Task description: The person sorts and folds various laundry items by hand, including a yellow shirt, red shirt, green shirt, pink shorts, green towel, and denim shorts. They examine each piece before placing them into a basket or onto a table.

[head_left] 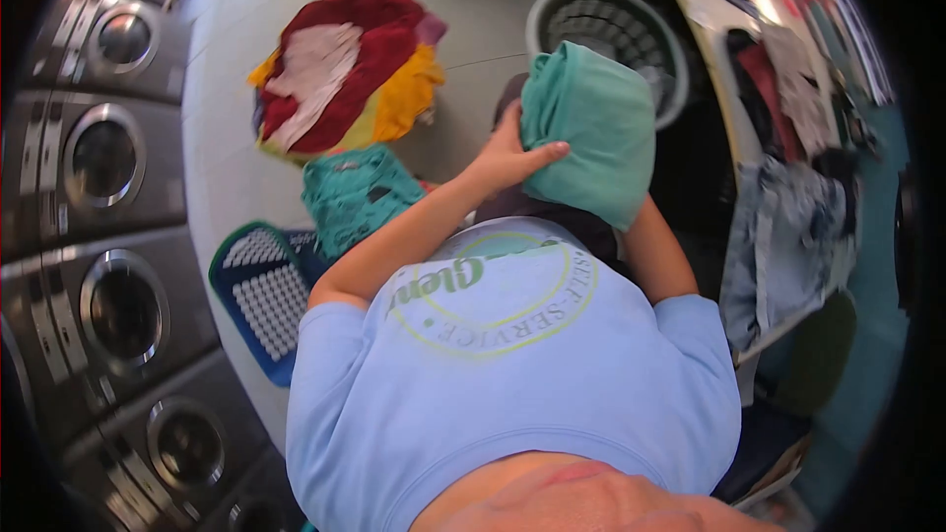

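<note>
All right-hand fingers behind folded cloth [596, 133]

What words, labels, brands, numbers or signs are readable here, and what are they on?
"SELF-SERVICE": curved print on the light blue T-shirt.
"Glen", not certain: green lettering on the same shirt, creased.
Round-door machines: any panel markings are too small and blurred to read.
</note>
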{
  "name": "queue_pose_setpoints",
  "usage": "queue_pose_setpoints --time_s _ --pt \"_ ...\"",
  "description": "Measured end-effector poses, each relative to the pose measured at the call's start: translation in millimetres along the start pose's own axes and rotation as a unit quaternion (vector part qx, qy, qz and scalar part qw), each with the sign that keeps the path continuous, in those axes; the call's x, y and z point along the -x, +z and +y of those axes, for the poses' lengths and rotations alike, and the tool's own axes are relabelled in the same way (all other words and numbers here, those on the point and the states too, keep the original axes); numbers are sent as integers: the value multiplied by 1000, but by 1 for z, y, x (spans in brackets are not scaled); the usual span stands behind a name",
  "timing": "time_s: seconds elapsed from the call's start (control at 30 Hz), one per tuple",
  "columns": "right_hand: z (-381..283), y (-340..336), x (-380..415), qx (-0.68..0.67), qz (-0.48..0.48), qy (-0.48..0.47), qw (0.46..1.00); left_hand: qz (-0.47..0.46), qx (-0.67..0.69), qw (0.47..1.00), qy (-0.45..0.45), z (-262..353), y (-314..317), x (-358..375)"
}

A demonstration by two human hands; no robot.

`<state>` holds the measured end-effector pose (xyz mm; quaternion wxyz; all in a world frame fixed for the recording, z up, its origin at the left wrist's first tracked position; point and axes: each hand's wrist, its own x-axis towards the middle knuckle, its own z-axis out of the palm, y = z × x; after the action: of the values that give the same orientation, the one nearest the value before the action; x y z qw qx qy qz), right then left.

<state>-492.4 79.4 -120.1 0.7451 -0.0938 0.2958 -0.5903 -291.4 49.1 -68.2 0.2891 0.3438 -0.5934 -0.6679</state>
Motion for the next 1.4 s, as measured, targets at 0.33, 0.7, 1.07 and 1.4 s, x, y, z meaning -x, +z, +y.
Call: queue_pose_setpoints --time_s 0.33,0.7,1.07,1.4 --pt "-11 47 11 42 8 3 999 23 160 985 -66 8 -25 25" --pt "1 -26 36 92 46 181 978 -105 188 950 -226 -53 -56 45" --pt "-101 119 -72 265 -32 -11 964 135 320 857 -381 -151 -87 40" --pt "-413 157 -213 195 87 -256 943 67 268 886 -372 -131 -78 43"
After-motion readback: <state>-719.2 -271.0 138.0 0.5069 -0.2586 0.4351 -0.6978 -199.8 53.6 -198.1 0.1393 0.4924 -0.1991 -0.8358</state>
